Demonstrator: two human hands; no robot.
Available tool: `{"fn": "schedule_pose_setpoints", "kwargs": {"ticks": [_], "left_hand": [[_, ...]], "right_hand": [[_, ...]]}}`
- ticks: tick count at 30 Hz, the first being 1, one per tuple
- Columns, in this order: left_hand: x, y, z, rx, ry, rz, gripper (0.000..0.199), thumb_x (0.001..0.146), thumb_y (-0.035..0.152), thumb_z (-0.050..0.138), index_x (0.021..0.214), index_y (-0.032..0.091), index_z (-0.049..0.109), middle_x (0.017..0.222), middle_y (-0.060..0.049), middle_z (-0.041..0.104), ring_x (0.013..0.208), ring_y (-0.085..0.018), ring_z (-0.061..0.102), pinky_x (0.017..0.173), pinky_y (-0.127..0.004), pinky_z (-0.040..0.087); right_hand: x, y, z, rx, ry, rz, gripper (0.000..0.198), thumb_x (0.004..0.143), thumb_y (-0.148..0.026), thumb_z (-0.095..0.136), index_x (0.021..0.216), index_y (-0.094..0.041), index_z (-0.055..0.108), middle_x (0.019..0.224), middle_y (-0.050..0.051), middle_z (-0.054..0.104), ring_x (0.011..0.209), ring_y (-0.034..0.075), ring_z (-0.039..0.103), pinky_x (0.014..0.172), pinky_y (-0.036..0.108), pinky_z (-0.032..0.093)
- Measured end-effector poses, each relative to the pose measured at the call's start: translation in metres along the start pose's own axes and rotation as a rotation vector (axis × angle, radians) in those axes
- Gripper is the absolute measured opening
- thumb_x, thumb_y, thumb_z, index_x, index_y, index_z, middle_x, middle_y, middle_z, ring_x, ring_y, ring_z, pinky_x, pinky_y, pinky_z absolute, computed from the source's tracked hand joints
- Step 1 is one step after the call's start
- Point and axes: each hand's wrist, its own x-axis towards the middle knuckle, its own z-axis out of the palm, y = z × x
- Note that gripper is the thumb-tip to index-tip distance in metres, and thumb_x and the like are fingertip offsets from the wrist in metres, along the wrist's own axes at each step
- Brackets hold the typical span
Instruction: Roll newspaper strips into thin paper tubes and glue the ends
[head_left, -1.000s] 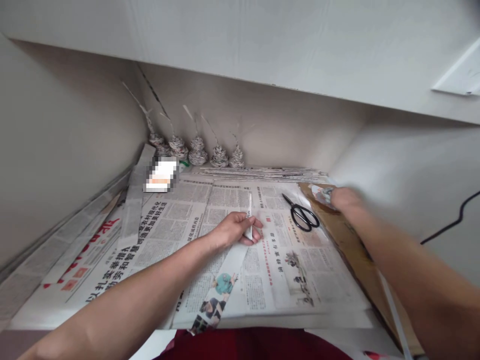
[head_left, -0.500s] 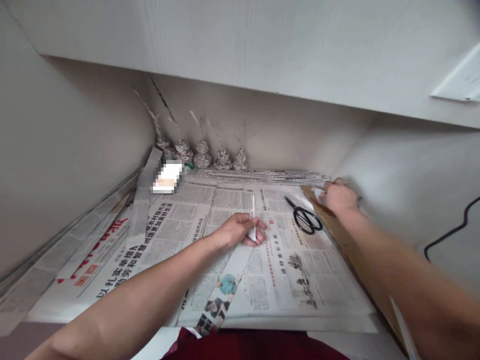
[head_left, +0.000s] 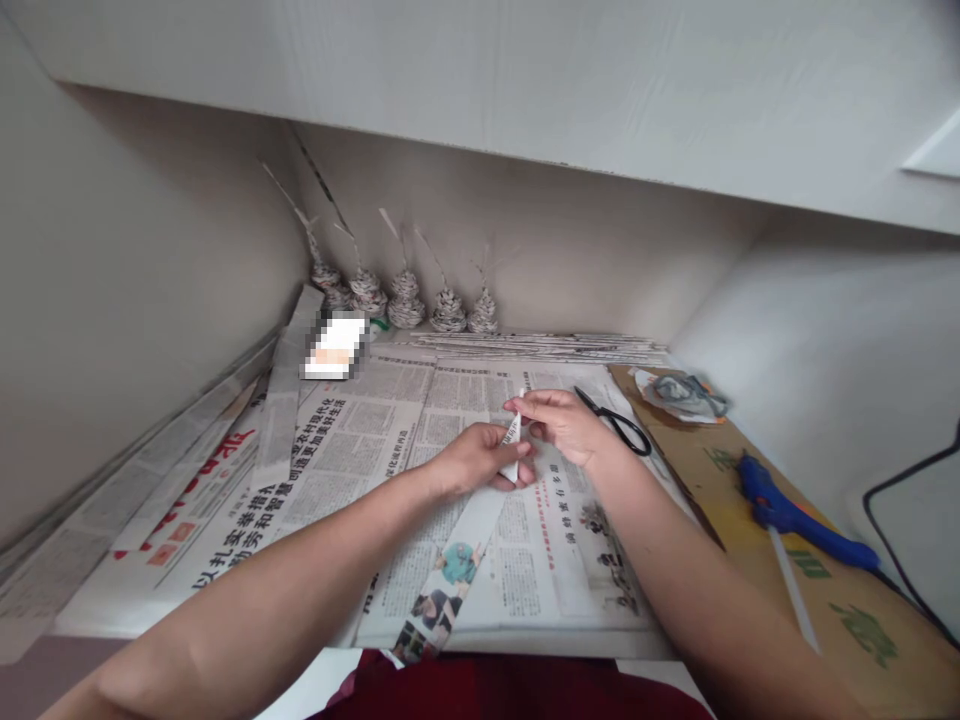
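White newsprint, cut into a long paper strip [head_left: 459,565], runs from the lower edge of the view up to the two hands, and its narrow rolled end [head_left: 512,437] sits between them above the spread newspaper sheets [head_left: 390,400]. The left hand [head_left: 491,458] pinches the roll low down, thumb laid across it and fingers curled beneath; the right hand [head_left: 555,420] nips the upper tip between thumb and forefinger, its other fingers loosely bent. The weak point looks to be that tip: it is thin and only lightly gripped, so a twist from the right that the left does not match could loosen the coil or crease it. The flat tail slopes away at an angle and reaches the red clothing [head_left: 487,690]; if it snagged there, the pull might skew the roll or tear the paper. Black scissors [head_left: 604,414] lie just behind the right hand, so a backward swing could knock them. Off to the right, on the cardboard [head_left: 675,450], a blue glue gun [head_left: 784,515] rests with a pale rod [head_left: 795,595] beside it, slanting toward the right forearm; whether the gun is hot cannot be told, but an elbow drifting outward could brush the rod or shift the gun, and its dark cord [head_left: 866,495] might tug it askew.
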Motion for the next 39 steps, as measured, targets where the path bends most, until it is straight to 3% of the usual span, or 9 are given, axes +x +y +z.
{"fn": "schedule_pose_setpoints", "kwargs": {"ticks": [4,9,14,20,27,33,37,39], "left_hand": [[0.000,-0.002,0.001,0.065,-0.019,0.030,0.038,0.076,0.049,0.063,0.079,0.012,0.067,0.084,-0.010,0.069,0.087,-0.020,0.064,0.073,-0.031,0.052],[-0.002,0.000,0.003,0.055,-0.037,-0.021,0.039,0.079,0.049,0.060,0.086,0.012,0.068,0.085,-0.010,0.069,0.088,-0.021,0.065,0.074,-0.032,0.052],[-0.003,0.000,0.004,0.017,-0.042,-0.041,0.038,0.081,0.048,0.058,0.091,0.012,0.067,0.082,-0.009,0.069,0.088,-0.020,0.065,0.072,-0.032,0.052],[-0.002,-0.002,0.003,0.072,-0.059,-0.002,0.037,0.082,0.048,0.058,0.091,0.013,0.067,0.086,-0.009,0.068,0.092,-0.021,0.064,0.073,-0.031,0.052],[-0.003,0.001,0.004,0.023,-0.032,-0.022,0.038,0.079,0.049,0.060,0.089,0.012,0.067,0.084,-0.010,0.068,0.090,-0.021,0.065,0.072,-0.031,0.052],[-0.003,-0.001,0.005,0.013,-0.035,-0.020,0.043,0.079,0.052,0.059,0.091,0.012,0.068,0.082,-0.009,0.068,0.088,-0.021,0.065,0.074,-0.033,0.053],[-0.003,-0.001,0.003,0.002,-0.027,0.005,0.043,0.080,0.052,0.058,0.091,0.012,0.067,0.081,-0.009,0.067,0.088,-0.021,0.065,0.072,-0.033,0.053],[-0.003,-0.002,0.003,0.006,-0.025,0.014,0.042,0.081,0.051,0.057,0.092,0.012,0.067,0.083,-0.009,0.068,0.089,-0.021,0.065,0.073,-0.033,0.053]], "right_hand": [[0.001,0.006,0.001,0.088,0.053,0.011,0.026,0.062,-0.036,0.080,0.075,-0.015,0.073,0.071,0.003,0.061,0.062,0.010,0.050,0.048,0.022,0.031],[-0.003,0.007,0.001,0.143,0.088,-0.007,0.023,0.061,-0.035,0.081,0.065,-0.016,0.068,0.060,-0.002,0.053,0.054,0.008,0.045,0.047,0.022,0.030],[-0.008,0.003,0.000,0.029,-0.045,-0.009,0.027,0.070,-0.042,0.074,0.081,-0.017,0.072,0.083,0.004,0.065,0.059,0.009,0.052,0.051,0.023,0.035],[-0.008,0.005,0.003,0.046,0.011,0.023,0.033,0.061,-0.040,0.081,0.060,-0.017,0.057,0.053,-0.005,0.052,0.047,0.008,0.046,0.046,0.023,0.032],[-0.010,0.006,0.002,0.023,-0.159,0.039,0.030,0.074,-0.045,0.071,0.082,-0.017,0.066,0.053,-0.002,0.058,0.042,0.011,0.051,0.046,0.026,0.038],[-0.006,0.010,0.002,0.128,0.033,-0.002,0.030,0.065,-0.039,0.079,0.068,-0.016,0.061,0.071,0.001,0.066,0.049,0.008,0.052,0.048,0.023,0.040],[-0.010,0.006,0.002,0.105,-0.170,0.064,0.032,0.073,-0.046,0.071,0.085,-0.017,0.064,0.067,0.003,0.065,0.047,0.014,0.058,0.044,0.027,0.043],[-0.011,0.005,0.002,0.090,-0.202,0.090,0.032,0.073,-0.047,0.070,0.083,-0.017,0.063,0.058,0.001,0.062,0.042,0.015,0.056,0.040,0.027,0.041]]}}
